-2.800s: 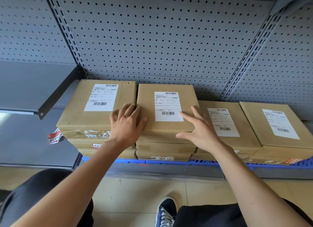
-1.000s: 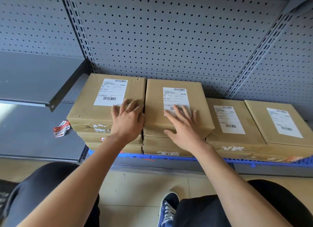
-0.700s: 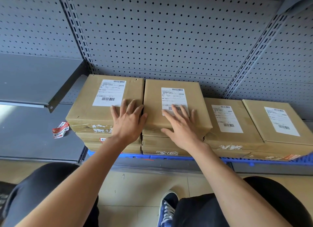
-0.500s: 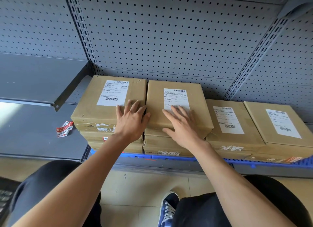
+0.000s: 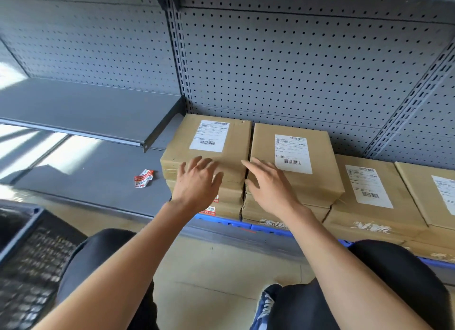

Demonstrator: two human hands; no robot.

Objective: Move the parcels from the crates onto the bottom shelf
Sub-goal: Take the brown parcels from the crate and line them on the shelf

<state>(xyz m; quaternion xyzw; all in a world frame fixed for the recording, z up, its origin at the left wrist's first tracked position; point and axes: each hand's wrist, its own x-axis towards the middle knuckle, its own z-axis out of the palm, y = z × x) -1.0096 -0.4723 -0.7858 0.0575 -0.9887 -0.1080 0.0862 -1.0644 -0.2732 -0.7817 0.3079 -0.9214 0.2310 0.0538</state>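
Brown cardboard parcels with white labels stand in stacks along the bottom shelf, on a blue pallet edge. My left hand hovers with spread fingers at the front of the leftmost stack's top parcel. My right hand lies flat, fingers straight, on the front of the second stack's top parcel. Neither hand holds anything. Two lower parcels sit further right: one beside the second stack, another at the frame's right edge.
A dark crate shows at the lower left, blurred. A red-and-white sticker scrap lies on the grey shelf left of the stacks. A grey upper shelf juts out on the left. Pegboard backs the shelving. My knees and a blue shoe are below.
The view has swung left and up, bringing the crate into sight. Both hands have slid back toward the parcels' front edges; the parcels have not shifted.
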